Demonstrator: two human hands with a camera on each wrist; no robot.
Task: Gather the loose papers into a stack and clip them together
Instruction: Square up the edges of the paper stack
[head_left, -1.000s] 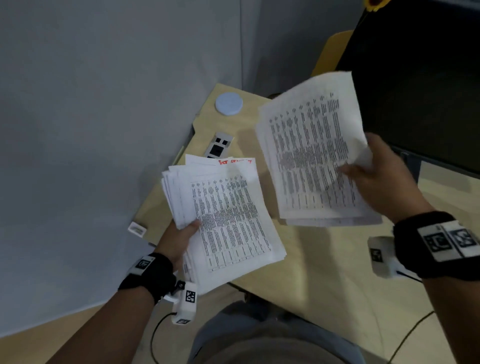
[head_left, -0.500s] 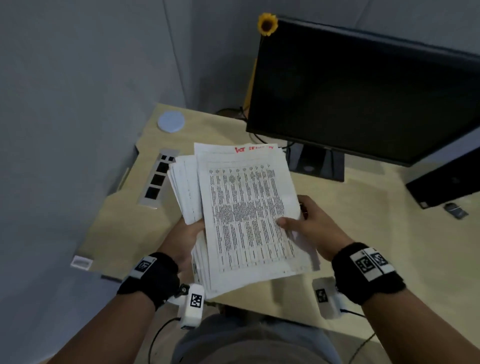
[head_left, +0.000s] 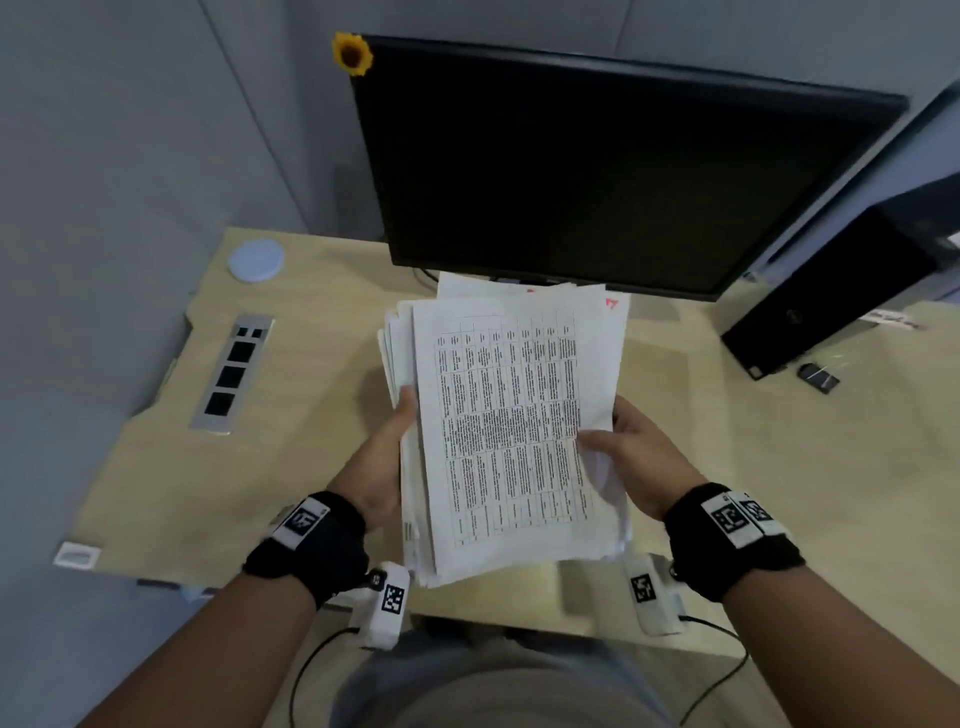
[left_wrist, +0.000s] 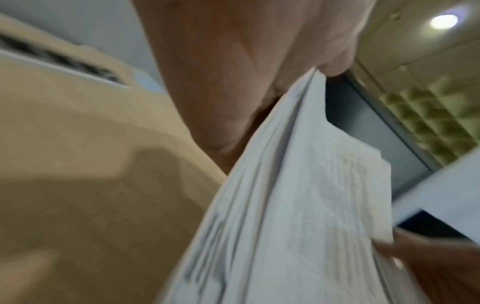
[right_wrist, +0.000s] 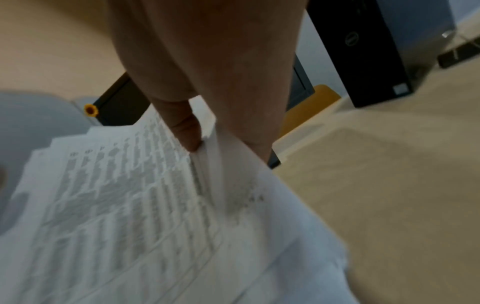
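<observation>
Two hands are seen gripping one stack of papers (head_left: 511, 436), held above the near edge of the desk (head_left: 779, 467), at 6 o'clock from the monitor (head_left: 597, 166). The stack's left edge is clasped by the left hand (head_left: 382, 462), with the thumb laid on top and the fingers hidden beneath. The right edge is pinched by the right hand (head_left: 636, 457) — thumb pressed on the printed top sheet, fingers underneath, as is shown in the right wrist view, where the thumb (right_wrist: 187, 129) is set against the sheet edges. The sheets are not squared: edges are fanned out at the stack's 9 and 12 o'clock sides, and a sheet with red print is seen poking out at 1 o'clock. A table of dense text is printed on the top sheet.

On the desk, a socket strip (head_left: 231, 371) is set into the surface at 9 o'clock from the papers, and a round pale disc (head_left: 256, 260) is placed at 10 o'clock. A sunflower (head_left: 352, 54) is fixed at the monitor's top left corner. A black computer case (head_left: 831, 291) is stood at 2 o'clock, with a small dark object (head_left: 820, 375) just beside its base — too small to be identified.
</observation>
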